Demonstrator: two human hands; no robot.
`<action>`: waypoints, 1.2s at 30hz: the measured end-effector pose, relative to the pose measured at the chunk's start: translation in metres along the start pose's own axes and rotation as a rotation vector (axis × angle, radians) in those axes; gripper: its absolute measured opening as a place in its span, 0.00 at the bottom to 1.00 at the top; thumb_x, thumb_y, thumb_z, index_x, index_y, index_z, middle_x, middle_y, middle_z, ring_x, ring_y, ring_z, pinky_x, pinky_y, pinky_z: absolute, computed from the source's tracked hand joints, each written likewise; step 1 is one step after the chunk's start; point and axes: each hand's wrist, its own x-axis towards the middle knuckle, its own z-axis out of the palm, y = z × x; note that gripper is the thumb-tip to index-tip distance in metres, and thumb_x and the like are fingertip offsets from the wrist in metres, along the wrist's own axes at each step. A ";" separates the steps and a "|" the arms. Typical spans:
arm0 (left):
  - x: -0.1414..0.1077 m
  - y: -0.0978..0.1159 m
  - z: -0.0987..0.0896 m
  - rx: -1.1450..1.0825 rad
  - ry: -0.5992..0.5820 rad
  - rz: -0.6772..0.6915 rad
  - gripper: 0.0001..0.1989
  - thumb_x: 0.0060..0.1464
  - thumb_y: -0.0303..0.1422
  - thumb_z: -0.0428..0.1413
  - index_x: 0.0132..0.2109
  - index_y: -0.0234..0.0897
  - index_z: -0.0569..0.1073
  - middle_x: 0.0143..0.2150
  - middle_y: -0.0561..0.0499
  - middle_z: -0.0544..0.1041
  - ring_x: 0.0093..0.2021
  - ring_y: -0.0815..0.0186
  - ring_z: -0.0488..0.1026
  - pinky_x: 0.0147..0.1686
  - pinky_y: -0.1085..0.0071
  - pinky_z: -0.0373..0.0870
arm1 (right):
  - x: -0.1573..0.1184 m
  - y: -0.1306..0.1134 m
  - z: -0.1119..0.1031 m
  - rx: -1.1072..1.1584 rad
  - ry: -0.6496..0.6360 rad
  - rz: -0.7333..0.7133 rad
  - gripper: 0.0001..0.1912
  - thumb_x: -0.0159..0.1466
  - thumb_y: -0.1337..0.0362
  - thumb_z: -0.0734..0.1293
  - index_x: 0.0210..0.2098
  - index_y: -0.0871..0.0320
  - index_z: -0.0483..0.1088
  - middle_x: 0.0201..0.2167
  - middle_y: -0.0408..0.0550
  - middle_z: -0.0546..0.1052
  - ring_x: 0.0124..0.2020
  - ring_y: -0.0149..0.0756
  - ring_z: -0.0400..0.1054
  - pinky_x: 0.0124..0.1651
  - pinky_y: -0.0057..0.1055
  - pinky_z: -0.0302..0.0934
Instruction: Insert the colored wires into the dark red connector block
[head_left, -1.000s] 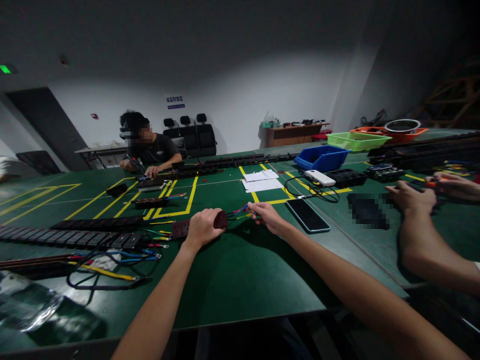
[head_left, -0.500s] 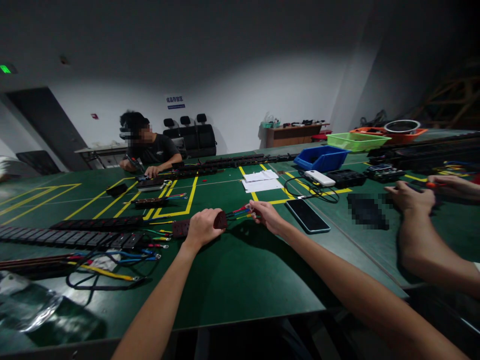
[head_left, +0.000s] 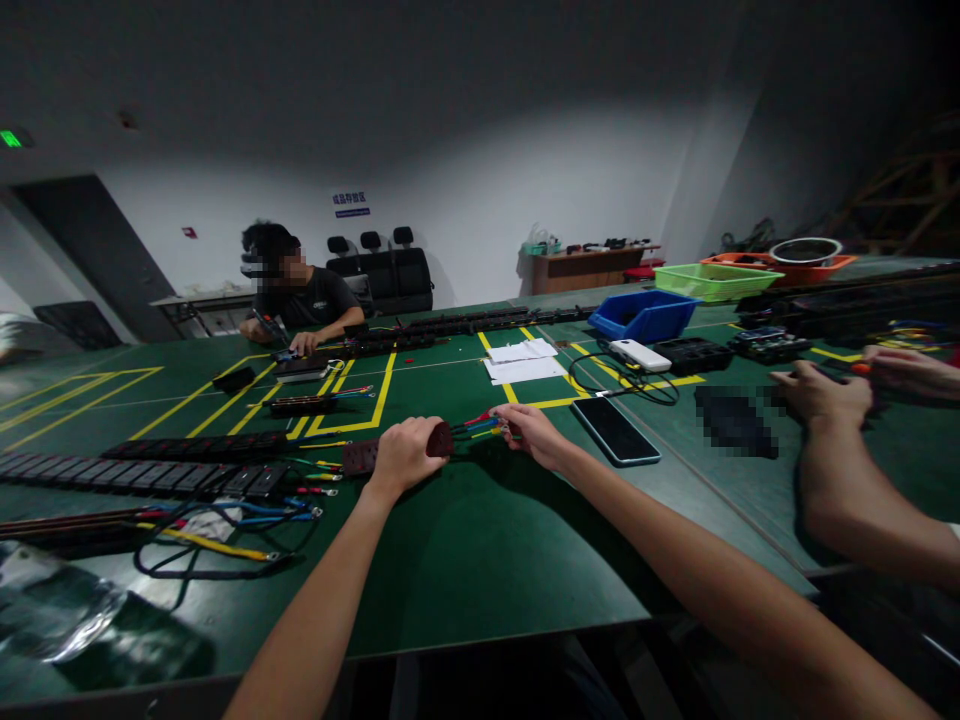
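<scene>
A dark reddish-brown block (head_left: pixel 360 458) lies on the green table, and my left hand (head_left: pixel 407 455) is wrapped round its right part. Thin red, blue, green and yellow wires (head_left: pixel 474 428) run out from the block's right end. My right hand (head_left: pixel 531 434) pinches these wires near their tips. A phone (head_left: pixel 616 431) rests just right of my right hand. To the left of my left hand are long dark strips (head_left: pixel 142 475) with coloured wires ending in metal lugs.
Another person's hands (head_left: pixel 825 395) work at the right edge. Across the green table (head_left: pixel 495 560) sits a person (head_left: pixel 311 305). White papers (head_left: pixel 525 362), a blue bin (head_left: pixel 643 316), a white device (head_left: pixel 640 356) and a black cable lie farther back. Clear plastic (head_left: pixel 56 605) is at the near left.
The block and my left hand have shifted very slightly left. My right hand has also moved a little left with the wires.
</scene>
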 end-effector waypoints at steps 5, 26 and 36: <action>0.000 0.001 -0.002 0.009 0.028 -0.003 0.25 0.50 0.38 0.64 0.55 0.36 0.72 0.45 0.45 0.79 0.45 0.54 0.75 0.44 0.61 0.71 | -0.001 -0.002 0.002 0.008 0.022 0.028 0.11 0.60 0.58 0.70 0.39 0.56 0.76 0.23 0.41 0.69 0.19 0.25 0.61 0.18 0.20 0.53; 0.000 -0.001 0.002 0.025 0.066 0.012 0.26 0.48 0.38 0.65 0.54 0.35 0.72 0.43 0.45 0.79 0.43 0.54 0.75 0.42 0.62 0.70 | -0.001 0.000 0.003 0.078 -0.091 0.063 0.14 0.65 0.56 0.66 0.45 0.57 0.75 0.44 0.51 0.80 0.22 0.26 0.67 0.20 0.21 0.59; 0.000 0.001 0.001 0.017 0.098 0.029 0.25 0.49 0.37 0.65 0.53 0.36 0.72 0.43 0.45 0.79 0.43 0.55 0.75 0.41 0.63 0.70 | -0.007 0.004 0.011 0.136 -0.106 0.035 0.14 0.69 0.57 0.61 0.48 0.54 0.74 0.42 0.49 0.80 0.22 0.26 0.68 0.19 0.20 0.57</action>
